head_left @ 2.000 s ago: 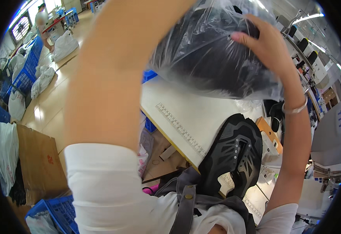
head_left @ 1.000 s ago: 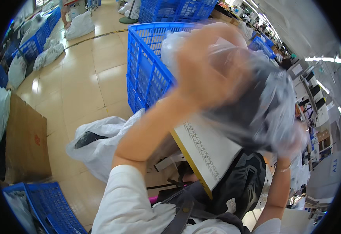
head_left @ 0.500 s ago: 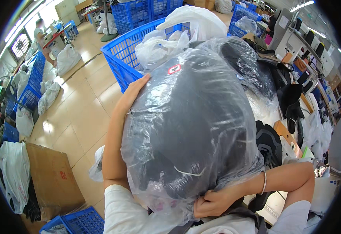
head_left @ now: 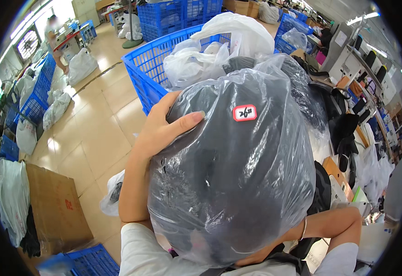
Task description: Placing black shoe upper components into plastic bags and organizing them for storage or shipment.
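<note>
Centre of frame: a large clear plastic bag (head_left: 238, 170) stuffed with dark garments, bearing a small red-edged white label (head_left: 244, 112) on its upper face. The left hand (head_left: 164, 126) lies spread flat against the bag's upper left side, its grip open, thumb resting on the plastic. The right hand (head_left: 256, 260) is under the bag at lower centre, mostly hidden; its grip cannot be told. Behind the bag, upper centre, a blue crate (head_left: 152, 76) holds white bags. Lower left: a cardboard box (head_left: 56, 207) on the floor.
</note>
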Tool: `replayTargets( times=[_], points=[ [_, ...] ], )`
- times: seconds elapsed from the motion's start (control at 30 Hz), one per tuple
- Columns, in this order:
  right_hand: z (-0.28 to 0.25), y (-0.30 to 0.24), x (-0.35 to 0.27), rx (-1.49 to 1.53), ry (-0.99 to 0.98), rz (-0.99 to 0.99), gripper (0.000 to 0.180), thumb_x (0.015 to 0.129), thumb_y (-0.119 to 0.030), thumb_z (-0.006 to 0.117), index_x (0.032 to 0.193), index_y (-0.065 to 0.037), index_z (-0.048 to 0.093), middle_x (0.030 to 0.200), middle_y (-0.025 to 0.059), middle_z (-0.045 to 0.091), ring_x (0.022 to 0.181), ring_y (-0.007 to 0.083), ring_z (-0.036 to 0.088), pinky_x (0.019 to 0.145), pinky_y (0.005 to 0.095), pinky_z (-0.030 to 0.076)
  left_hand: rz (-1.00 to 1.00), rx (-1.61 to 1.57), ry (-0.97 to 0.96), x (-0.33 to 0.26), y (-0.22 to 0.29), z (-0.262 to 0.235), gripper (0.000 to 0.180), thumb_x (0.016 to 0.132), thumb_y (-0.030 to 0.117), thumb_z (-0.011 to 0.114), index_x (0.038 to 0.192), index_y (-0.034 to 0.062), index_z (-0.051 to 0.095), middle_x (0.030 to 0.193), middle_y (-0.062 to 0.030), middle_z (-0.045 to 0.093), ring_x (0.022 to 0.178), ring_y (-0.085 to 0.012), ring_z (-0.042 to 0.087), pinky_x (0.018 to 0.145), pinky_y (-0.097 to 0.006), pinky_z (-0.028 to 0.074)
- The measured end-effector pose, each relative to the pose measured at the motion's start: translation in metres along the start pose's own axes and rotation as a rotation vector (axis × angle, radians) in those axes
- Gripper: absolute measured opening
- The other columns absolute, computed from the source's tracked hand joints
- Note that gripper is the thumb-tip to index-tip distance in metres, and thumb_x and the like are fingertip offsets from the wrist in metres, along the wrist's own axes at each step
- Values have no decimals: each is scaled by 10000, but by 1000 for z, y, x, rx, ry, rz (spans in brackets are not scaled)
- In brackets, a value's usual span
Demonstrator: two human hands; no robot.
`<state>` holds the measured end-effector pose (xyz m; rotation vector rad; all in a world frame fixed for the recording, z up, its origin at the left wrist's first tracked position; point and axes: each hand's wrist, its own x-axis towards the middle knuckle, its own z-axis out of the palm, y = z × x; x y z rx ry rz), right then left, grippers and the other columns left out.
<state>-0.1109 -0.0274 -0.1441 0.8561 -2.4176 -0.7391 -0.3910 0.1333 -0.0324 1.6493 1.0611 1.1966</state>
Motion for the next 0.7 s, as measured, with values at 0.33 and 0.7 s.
replayTargets(
  times=[0.33, 0.7],
  points=[
    [4, 92, -90, 32, -148, 426, 84, 836, -174, 493, 876, -101, 504, 787, 9, 462, 772, 157, 502, 603, 269, 429, -36, 286, -104, 157, 12, 1, 551, 783, 514, 595, 980, 2, 652, 918, -109, 640, 845, -173, 590, 779, -278, 443],
    [-14, 72, -69, -195, -305, 1178, 95, 737, -206, 551, 774, -135, 501, 863, 14, 446, 832, 155, 447, 682, 294, 356, 50, 708, 16, 233, -54, 45, 607, 794, 547, 566, 1005, -14, 659, 950, -154, 660, 910, -220, 594, 871, -291, 411]
  ],
)
